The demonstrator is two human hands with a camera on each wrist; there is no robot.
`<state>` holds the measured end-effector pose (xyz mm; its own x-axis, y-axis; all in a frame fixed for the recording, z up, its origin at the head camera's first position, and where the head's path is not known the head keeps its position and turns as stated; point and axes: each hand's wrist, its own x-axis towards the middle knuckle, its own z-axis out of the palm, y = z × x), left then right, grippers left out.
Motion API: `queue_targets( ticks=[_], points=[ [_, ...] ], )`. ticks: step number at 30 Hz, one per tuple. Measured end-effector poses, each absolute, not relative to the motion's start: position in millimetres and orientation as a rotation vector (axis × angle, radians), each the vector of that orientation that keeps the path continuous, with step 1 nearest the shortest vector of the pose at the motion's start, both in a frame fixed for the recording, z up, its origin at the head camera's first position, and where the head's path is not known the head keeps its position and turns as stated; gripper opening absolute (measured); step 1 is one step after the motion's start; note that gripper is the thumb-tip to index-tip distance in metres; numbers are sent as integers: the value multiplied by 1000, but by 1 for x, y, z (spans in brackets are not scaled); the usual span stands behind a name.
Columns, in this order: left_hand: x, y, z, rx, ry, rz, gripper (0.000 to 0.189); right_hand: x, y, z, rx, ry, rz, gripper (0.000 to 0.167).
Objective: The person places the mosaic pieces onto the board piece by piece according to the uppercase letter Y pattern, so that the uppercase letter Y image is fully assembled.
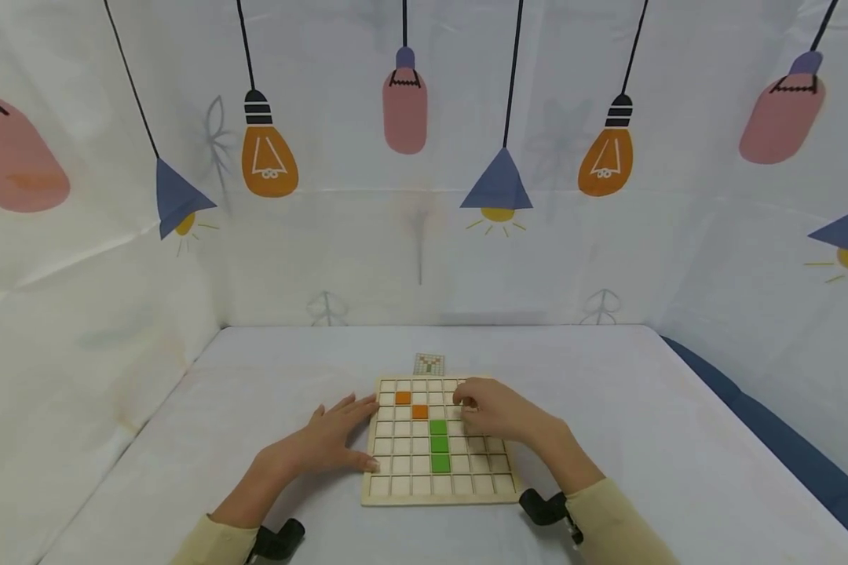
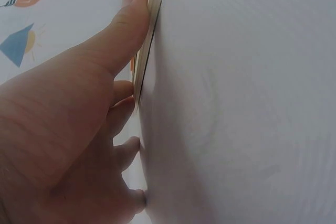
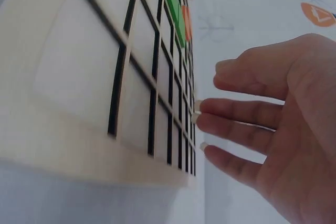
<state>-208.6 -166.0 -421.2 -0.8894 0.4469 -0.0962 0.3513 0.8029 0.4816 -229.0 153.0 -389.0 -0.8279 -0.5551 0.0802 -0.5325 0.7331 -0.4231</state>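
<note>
A light wooden grid board [image 1: 441, 500] lies on the white table. Two orange tiles [image 1: 420, 412] sit diagonally in its upper left cells, and three green tiles [image 1: 440, 444] form a column near the middle. My left hand [image 1: 321, 443] spreads along the board's left edge, with the thumb touching the rim near the lower corner. Over the upper right cells is my right hand [image 1: 505, 412], its thumb and index finger drawn close together. No tile shows between those fingertips, though they partly hide one another. In the right wrist view, the other fingers [image 3: 239, 111] extend toward the board.
A small card [image 1: 429, 364] with a coloured grid pattern lies just beyond the board's far edge. White cloth walls [image 1: 424, 259] printed with lamps rise behind and beside the table. Dark blue fabric [image 1: 770, 424] hangs beyond the table's right edge.
</note>
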Motion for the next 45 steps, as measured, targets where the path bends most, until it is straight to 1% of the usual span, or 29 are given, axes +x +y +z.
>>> queue_targets(
  ticks=[6,13,23,29,35,40,45],
  points=[
    [-207,-168,-420,633,2783,695,100,-231,168,-387,-839,2923,-736,24],
    [-206,-169,-418,626,2775,708,100,-231,188,-384,-878,2941,-786,24],
    [-207,-169,-420,634,2778,702,99,-233,209,-387,-864,2961,-820,26],
    [-207,-168,-419,634,2775,699,100,-232,219,-387,-770,2937,-845,30],
    [-208,-168,-421,646,2790,680,99,-233,226,-384,-736,2927,-815,34],
    [-209,-169,-423,655,2784,695,100,-233,233,-383,-720,2920,-792,34],
    [-208,-170,-421,664,2773,701,100,-232,238,-385,-631,2901,-757,32]
  ],
)
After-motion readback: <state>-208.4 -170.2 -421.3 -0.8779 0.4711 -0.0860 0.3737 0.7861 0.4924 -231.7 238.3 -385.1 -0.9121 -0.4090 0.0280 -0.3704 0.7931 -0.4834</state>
